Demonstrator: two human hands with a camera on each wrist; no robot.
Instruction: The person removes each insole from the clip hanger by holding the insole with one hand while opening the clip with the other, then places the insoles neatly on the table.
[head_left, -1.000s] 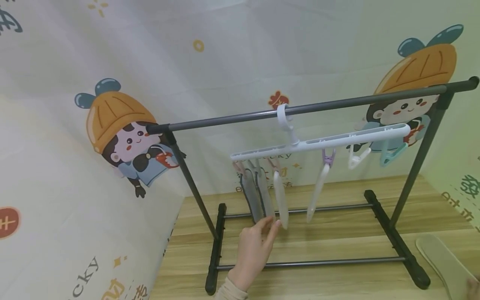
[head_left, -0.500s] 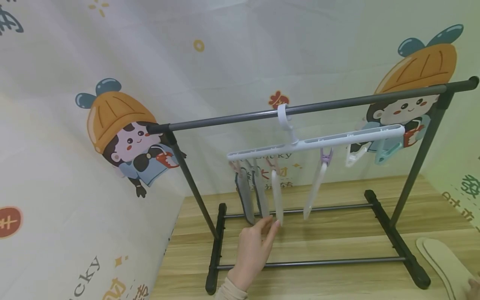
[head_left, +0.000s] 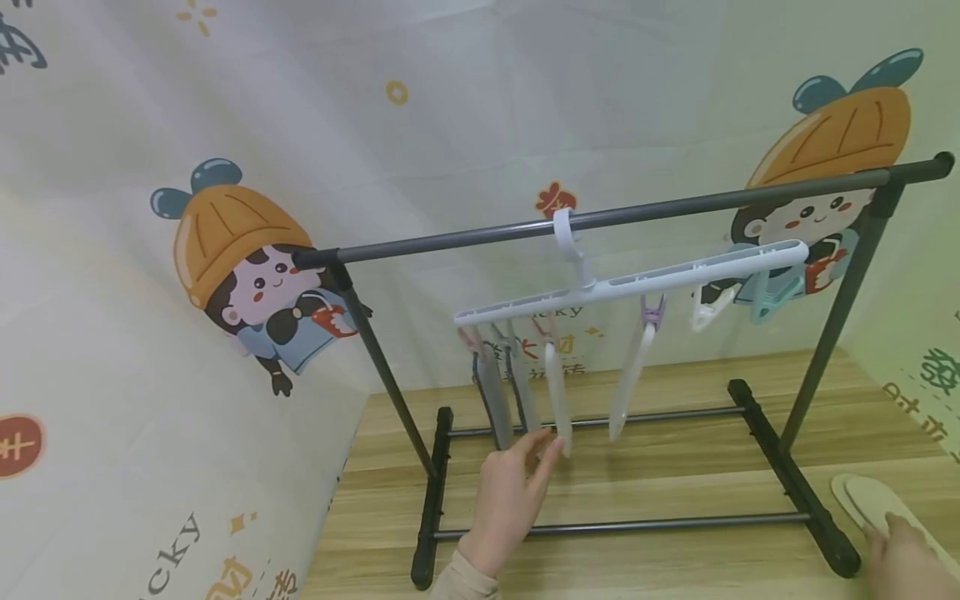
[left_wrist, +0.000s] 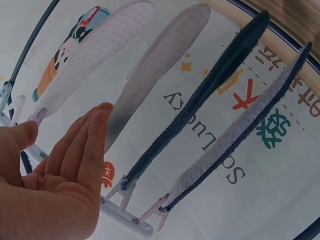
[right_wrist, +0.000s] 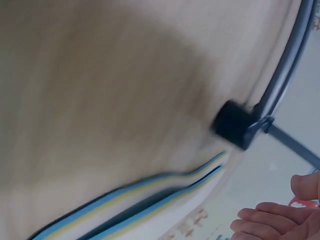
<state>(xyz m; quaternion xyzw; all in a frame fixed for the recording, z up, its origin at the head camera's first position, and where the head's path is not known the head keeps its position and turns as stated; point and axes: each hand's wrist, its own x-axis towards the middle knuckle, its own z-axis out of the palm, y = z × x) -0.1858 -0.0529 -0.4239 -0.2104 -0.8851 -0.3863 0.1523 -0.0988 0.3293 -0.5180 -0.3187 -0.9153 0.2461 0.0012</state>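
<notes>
A white hanger (head_left: 637,286) with clothespins hangs on the rack's top bar. Clipped to it are two fuzzy insoles, one showing dark blue (left_wrist: 200,100) and one grey with a dark edge (left_wrist: 235,132), plus a left white insole (head_left: 557,383) and a right white insole (head_left: 632,383). My left hand (head_left: 512,496) is at the lower end of the left white insole, its fingers fairly straight and thumb apart in the left wrist view. My right hand (head_left: 909,562) reaches over two pale insoles (head_left: 881,504) on the table; the right wrist view shows its fingers extended.
The black rack (head_left: 435,508) stands on a wood-grain table (head_left: 645,483), its right foot (head_left: 825,542) close to the pale insoles. A white clothespin (head_left: 708,310) and a teal clothespin (head_left: 776,298) hang without insoles. A printed backdrop (head_left: 450,150) encloses the table.
My right hand has come farther into view, over the pale insoles. Those two have shifted apart slightly since one second ago. The hanger sways a little; my left hand stays nearly still.
</notes>
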